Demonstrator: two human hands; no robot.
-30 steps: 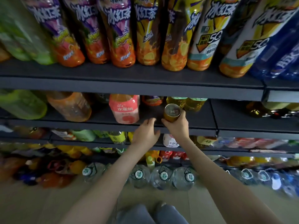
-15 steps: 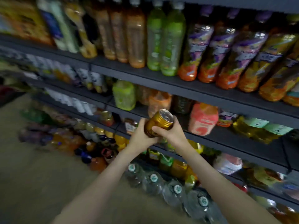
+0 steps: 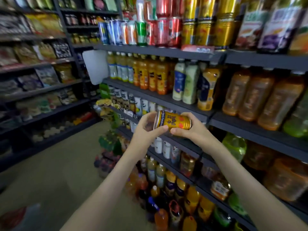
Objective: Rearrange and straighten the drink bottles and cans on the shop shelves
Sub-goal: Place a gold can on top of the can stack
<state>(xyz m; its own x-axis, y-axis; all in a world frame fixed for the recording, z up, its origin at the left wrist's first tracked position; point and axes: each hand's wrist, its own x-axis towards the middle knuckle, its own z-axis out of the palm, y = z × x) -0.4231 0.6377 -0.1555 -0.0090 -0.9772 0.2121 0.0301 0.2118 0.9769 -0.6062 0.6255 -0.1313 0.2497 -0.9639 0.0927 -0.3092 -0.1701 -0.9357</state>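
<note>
A gold energy-drink can (image 3: 173,121) lies on its side in the air in front of the shelves, held between both hands. My left hand (image 3: 147,130) cups its left end, fingers wrapped over the rim. My right hand (image 3: 191,129) grips its right end from below and behind. On the top shelf at the upper right stands a row of matching gold cans (image 3: 206,22), beside red cans (image 3: 163,29) and blue, white and green cans (image 3: 120,32).
Dark shelves (image 3: 166,51) run along the right, packed with juice bottles (image 3: 150,74), large tea bottles (image 3: 263,97) and lower rows of small bottles (image 3: 163,174). Snack racks (image 3: 33,64) fill the left wall. Bare floor (image 3: 58,172) lies between.
The view swung up and left from the lower shelves to the whole aisle. The can went from my right hand alone to both hands and tipped onto its side.
</note>
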